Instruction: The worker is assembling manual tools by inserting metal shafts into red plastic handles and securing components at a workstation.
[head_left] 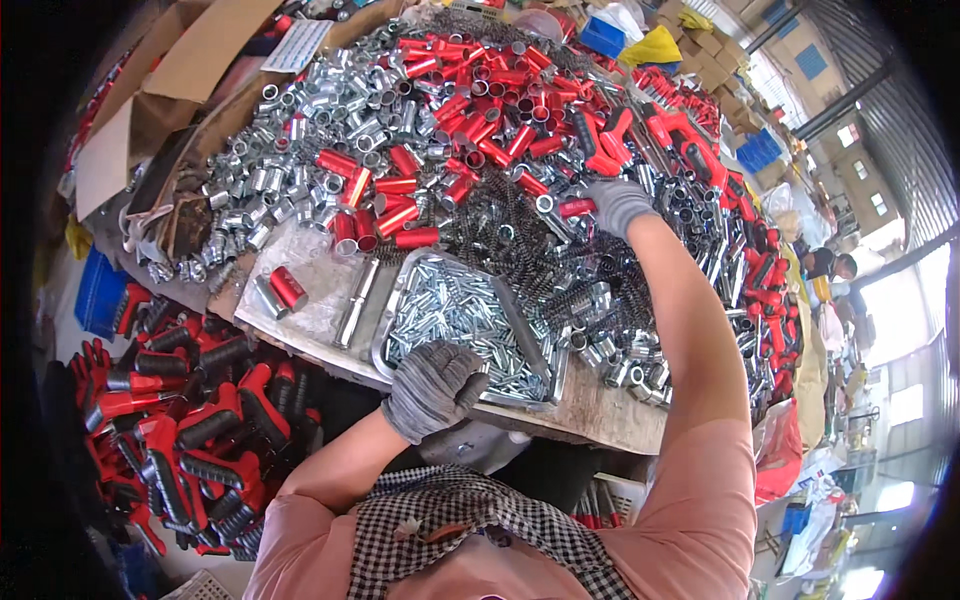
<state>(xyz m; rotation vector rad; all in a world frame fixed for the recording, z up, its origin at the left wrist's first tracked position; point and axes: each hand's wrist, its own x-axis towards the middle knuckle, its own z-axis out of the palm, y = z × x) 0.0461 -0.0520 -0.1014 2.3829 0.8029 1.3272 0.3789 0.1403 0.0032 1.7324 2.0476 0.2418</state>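
Note:
My left hand, in a grey knit glove, is curled closed over the near edge of a metal tray. Whatever its fingers hold, if anything, is hidden. Many small silvery pins fill the tray, and a dark flat bar lies across them. Farther off to the right, my gloved right hand grips the end of a short red metal tube. Dark coil springs and silvery sleeves lie heaped around that hand. Red tool handles lie just beyond it.
Red tubes and silvery rings are piled across the table's far side. A silvery rod and a red tube lie left of the tray. Red-and-black tools heap below left. Cardboard boxes stand far left.

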